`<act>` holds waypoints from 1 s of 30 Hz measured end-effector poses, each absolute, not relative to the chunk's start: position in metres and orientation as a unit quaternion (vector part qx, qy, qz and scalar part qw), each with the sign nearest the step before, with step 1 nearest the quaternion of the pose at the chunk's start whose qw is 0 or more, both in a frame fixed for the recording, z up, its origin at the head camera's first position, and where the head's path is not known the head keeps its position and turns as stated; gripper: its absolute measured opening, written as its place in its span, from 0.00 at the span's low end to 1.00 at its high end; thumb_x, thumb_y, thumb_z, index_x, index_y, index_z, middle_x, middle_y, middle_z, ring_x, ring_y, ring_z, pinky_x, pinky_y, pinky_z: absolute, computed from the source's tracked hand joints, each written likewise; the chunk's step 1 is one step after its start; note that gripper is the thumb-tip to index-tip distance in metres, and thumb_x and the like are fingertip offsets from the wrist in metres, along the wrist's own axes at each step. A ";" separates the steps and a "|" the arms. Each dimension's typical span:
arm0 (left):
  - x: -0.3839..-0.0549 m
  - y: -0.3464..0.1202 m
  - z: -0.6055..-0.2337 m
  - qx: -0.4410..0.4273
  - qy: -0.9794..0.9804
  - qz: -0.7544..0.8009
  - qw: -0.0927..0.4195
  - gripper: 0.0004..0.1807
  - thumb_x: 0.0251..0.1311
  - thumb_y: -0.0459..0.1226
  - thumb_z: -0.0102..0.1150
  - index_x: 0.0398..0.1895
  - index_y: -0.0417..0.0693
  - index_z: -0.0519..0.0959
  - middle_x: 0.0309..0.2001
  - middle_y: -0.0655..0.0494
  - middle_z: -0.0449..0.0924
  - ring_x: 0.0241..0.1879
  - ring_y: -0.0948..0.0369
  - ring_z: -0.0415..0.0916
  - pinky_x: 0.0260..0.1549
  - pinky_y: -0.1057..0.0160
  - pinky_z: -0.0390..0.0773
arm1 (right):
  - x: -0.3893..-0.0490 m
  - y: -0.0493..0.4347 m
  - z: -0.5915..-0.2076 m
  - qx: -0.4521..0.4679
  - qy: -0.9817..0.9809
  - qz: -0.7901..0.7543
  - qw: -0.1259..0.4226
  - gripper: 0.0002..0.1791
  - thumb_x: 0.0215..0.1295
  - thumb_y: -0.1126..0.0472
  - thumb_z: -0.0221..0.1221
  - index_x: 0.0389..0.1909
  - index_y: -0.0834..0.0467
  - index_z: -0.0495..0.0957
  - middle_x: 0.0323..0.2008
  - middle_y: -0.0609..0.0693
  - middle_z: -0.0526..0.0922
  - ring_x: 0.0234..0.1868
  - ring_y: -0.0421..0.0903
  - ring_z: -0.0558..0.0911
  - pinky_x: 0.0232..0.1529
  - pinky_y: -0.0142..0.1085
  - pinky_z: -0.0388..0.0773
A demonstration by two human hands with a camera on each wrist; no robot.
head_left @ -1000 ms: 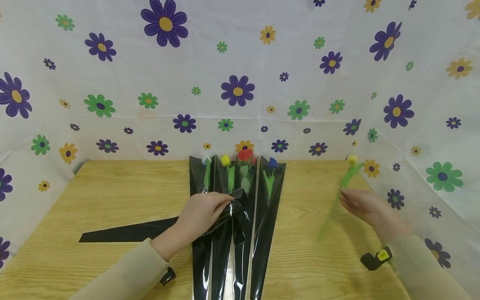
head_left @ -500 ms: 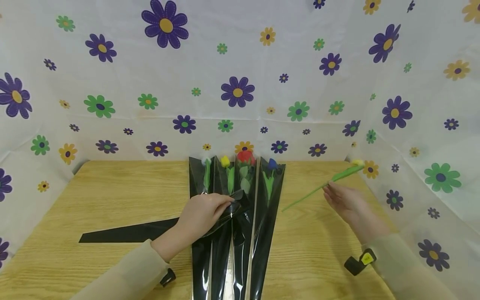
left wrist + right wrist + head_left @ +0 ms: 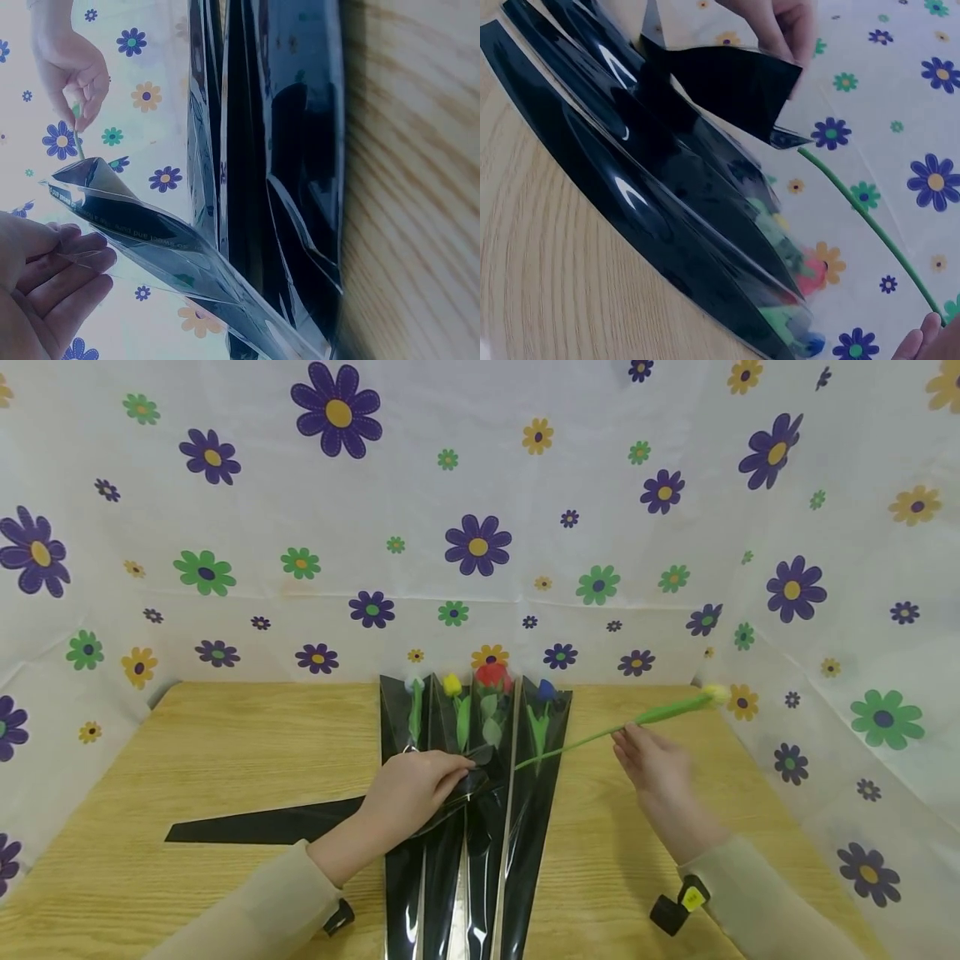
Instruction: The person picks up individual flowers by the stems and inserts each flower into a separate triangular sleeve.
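Note:
My left hand (image 3: 412, 789) pinches the clear edge of a black flower sleeve (image 3: 262, 822) at its wide mouth, lifting that end above the table. The sleeve's narrow end points left. In the left wrist view, the sleeve's mouth (image 3: 97, 176) stands parted. My right hand (image 3: 660, 772) pinches the green stem of a yellow artificial tulip (image 3: 671, 708), its bloom to the right. The bare stem end points left, and in the right wrist view the stem (image 3: 877, 232) meets the sleeve's mouth; whether its tip is inside I cannot tell.
Several filled black sleeves lie side by side below the hands. They hold a pale flower (image 3: 415, 714), a yellow tulip (image 3: 452, 684), a red rose (image 3: 492, 675) and a blue tulip (image 3: 546, 690). A flower-printed cloth (image 3: 420, 485) hangs behind the wooden table (image 3: 240, 727).
My right hand has moved left with the tulip, and the stem has swung from steep to nearly level, its end reaching the raised sleeve. My left hand has stayed almost in place.

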State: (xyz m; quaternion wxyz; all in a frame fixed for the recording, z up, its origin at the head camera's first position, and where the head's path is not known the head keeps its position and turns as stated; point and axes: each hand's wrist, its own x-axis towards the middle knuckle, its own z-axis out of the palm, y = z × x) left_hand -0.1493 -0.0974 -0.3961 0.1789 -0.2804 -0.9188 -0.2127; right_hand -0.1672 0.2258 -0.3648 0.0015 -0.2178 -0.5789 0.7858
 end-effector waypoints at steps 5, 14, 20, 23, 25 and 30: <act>-0.150 -0.095 -0.397 -0.284 -0.919 -0.209 0.178 0.08 0.68 0.37 0.71 0.48 0.52 0.92 0.43 0.56 0.94 0.40 0.60 0.92 0.42 0.58 0.90 | -0.165 0.209 -0.370 -0.206 -0.596 0.776 0.014 0.29 0.83 0.62 0.53 0.77 0.72 0.61 0.35 0.37 0.85 0.41 0.29 0.87 0.57 0.23 0.83; -0.151 -0.092 -0.394 -0.302 -0.911 -0.205 0.192 0.09 0.68 0.37 0.71 0.48 0.51 0.92 0.43 0.55 0.94 0.39 0.60 0.92 0.41 0.59 0.90 | -0.159 0.178 -0.381 -0.162 -0.628 0.760 0.039 0.26 0.79 0.67 0.56 0.70 0.78 0.67 0.43 0.47 0.84 0.41 0.33 0.88 0.53 0.26 0.85; -0.153 -0.090 -0.393 -0.308 -0.907 -0.205 0.200 0.08 0.68 0.37 0.71 0.48 0.51 0.92 0.42 0.55 0.94 0.39 0.60 0.92 0.41 0.59 0.90 | -0.154 0.160 -0.387 -0.111 -0.672 0.730 0.051 0.16 0.76 0.68 0.61 0.57 0.75 0.78 0.36 0.45 0.88 0.39 0.38 0.89 0.51 0.29 0.87; -0.154 -0.090 -0.393 -0.312 -0.905 -0.208 0.203 0.08 0.69 0.37 0.70 0.48 0.51 0.92 0.42 0.55 0.94 0.39 0.61 0.92 0.40 0.60 0.90 | -0.152 0.153 -0.389 -0.086 -0.688 0.718 0.059 0.12 0.75 0.68 0.62 0.51 0.73 0.81 0.31 0.41 0.89 0.38 0.38 0.90 0.50 0.31 0.87; -0.154 -0.090 -0.392 -0.314 -0.904 -0.207 0.205 0.08 0.69 0.37 0.70 0.48 0.51 0.92 0.41 0.56 0.94 0.38 0.61 0.92 0.39 0.60 0.90 | -0.151 0.149 -0.391 -0.073 -0.698 0.710 0.060 0.11 0.74 0.68 0.63 0.50 0.72 0.82 0.31 0.39 0.89 0.37 0.37 0.90 0.50 0.31 0.87; -0.153 -0.088 -0.391 -0.314 -0.902 -0.207 0.211 0.08 0.69 0.36 0.70 0.48 0.51 0.92 0.41 0.56 0.94 0.36 0.62 0.92 0.37 0.61 0.90 | -0.149 0.141 -0.394 -0.042 -0.725 0.685 0.059 0.10 0.72 0.69 0.65 0.49 0.70 0.84 0.33 0.42 0.89 0.36 0.34 0.89 0.49 0.29 0.84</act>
